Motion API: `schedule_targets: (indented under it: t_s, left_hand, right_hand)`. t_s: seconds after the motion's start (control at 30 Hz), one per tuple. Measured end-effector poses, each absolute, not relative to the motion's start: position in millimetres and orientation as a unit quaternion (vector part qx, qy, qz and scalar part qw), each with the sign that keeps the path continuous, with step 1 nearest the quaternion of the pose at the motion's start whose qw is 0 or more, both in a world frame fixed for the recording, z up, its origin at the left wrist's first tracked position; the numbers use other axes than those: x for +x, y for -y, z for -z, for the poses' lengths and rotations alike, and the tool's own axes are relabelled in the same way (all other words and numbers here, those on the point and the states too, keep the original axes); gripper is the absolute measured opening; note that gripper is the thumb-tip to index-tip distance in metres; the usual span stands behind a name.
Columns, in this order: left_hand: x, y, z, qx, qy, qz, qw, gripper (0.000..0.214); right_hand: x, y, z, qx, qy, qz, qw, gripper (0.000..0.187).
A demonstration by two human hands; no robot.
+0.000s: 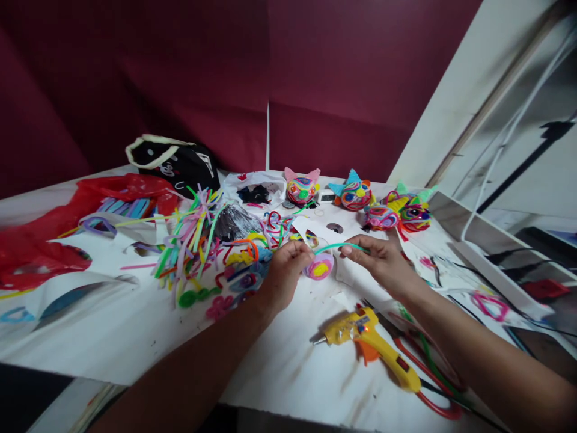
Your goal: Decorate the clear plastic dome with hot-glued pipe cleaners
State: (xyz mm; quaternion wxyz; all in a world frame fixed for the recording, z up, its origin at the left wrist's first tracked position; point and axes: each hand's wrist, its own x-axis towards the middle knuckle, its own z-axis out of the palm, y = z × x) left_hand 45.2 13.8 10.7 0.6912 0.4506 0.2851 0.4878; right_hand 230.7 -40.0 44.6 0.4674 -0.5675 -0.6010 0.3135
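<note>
Over the middle of the table, my left hand [291, 267] is closed in a pinch at the edge of a round coiled pipe-cleaner piece [320, 269], pink-lilac with a yellow centre. A green pipe cleaner [332, 245] arches along the top of that piece toward the right. Its far end is pinched between the thumb and fingers of my right hand [378, 258]. Whether the green strand is joined to the coil is hidden by my left fingers. Below my hands lies a yellow hot glue gun [369, 337], its nozzle pointing left.
Left of my hands is a heap of loose pipe cleaners [192, 240], beside a red plastic bag [67, 228]. Colourful cat-like heads [303, 187] stand at the back. Scissors with red handles [424, 361] lie under my right forearm. A black bag [180, 165] sits back left.
</note>
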Motion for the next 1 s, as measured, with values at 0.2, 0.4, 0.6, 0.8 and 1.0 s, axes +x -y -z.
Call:
schedule_targets:
  t_s: [0.2,0.4,0.6,0.8,1.0]
  left_hand:
    - [45.7,-15.2,-6.7,0.457,-0.289,-0.470,0.698,0.012]
    - [45.8,-15.2,-8.2,0.445,-0.279,-0.475,0.706,0.014]
    - [45.0,-17.3,-9.3,0.437,-0.289,-0.487,0.699,0.011]
    - [45.5,-16.6,-12.3,0.452,-0.302,-0.495,0.678,0.013]
    - [47.1,-15.3,-11.8,0.490,-0.310,-0.507,0.637,0.015]
  right_hand:
    - [248.2,39.4,-42.7,-0.579,0.636,-0.257,0.440,0.040]
    - [264.5,43.3,-31.8,-0.609,0.634,-0.247,0.408,0.044]
    - [277.7,54.5,-25.0,-0.639,0.655,-0.176,0.362,0.040]
    - [267.0,85.8,-32.5,-0.591,0.738,-0.173,0.276,0.022]
    - [247.9,109.7,-32.5,-0.545,0.820,-0.128,0.118,0.026]
